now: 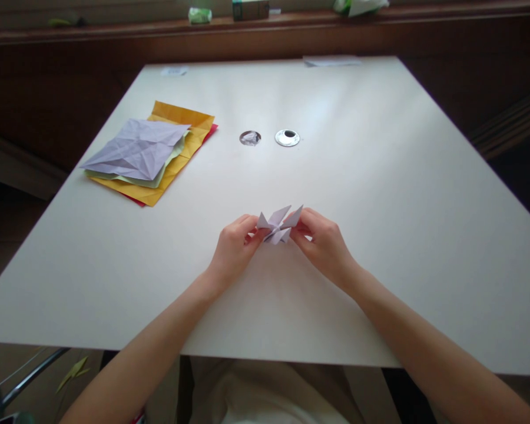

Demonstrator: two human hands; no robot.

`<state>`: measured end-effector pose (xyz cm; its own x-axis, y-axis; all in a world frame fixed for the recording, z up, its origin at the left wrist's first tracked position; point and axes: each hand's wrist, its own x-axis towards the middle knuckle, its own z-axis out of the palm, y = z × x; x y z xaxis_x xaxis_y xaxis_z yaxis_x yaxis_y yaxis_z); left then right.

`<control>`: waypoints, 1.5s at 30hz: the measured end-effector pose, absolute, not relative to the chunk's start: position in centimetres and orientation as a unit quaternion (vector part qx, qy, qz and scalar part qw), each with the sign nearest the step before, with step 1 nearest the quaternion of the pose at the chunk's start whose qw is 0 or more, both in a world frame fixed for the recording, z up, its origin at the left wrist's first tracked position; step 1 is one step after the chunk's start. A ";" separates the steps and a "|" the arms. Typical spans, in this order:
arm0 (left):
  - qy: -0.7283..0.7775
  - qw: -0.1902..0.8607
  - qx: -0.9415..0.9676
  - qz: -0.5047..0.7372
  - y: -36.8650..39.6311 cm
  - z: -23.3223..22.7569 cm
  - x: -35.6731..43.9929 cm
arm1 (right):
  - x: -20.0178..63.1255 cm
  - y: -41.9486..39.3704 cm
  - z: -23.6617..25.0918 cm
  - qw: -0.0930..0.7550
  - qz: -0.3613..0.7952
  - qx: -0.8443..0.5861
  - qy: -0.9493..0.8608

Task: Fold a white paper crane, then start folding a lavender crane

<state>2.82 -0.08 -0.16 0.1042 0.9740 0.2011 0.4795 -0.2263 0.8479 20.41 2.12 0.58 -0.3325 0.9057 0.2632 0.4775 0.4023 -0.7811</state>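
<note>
While the white counter (380, 235) fills most of the frame, a small folded lavender paper model (278, 225) is held just above its lower centre. The model is pinched on its left side by the left hand (234, 247) and on its right side by the right hand (322, 244). A stack of creased coloured paper sheets (152, 154) is located at upper left. Two round metal discs (269, 138) are positioned at upper centre.

Bare forearms, pale cream garment
</note>
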 end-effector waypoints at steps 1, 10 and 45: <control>0.538 0.306 0.669 0.410 -0.1 -0.2 2.9 | 20.4 2.1 0.6 0.363 0.301 -0.458 -0.754; 0.504 0.306 0.657 0.469 -0.6 -0.3 3.3 | 20.1 1.5 1.0 0.380 0.275 -0.443 -0.764; 0.432 0.495 0.487 0.576 -0.9 0.8 4.1 | 20.0 1.0 1.7 0.539 0.281 -0.359 -0.709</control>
